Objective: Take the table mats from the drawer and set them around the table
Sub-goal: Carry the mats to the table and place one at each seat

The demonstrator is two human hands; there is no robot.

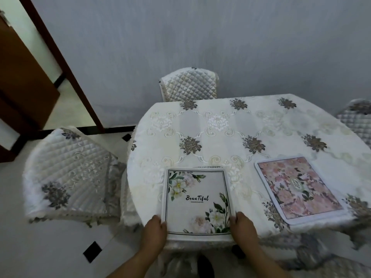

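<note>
A white table mat [197,199] with green leaves, pale flowers and the word "Beautiful" lies at the near edge of the table [220,127]. Another mat's edge shows just under its far side. My left hand [155,230] grips its near left corner and my right hand [242,226] grips its near right corner. A pink floral mat [299,189] with a white border lies flat on the table to the right, apart from both hands.
The table wears a cream cloth with grey flower motifs. Quilted chairs stand at the left [70,175], at the far side [189,85] and at the right edge [355,117]. A brown door frame [60,63] is at the back left.
</note>
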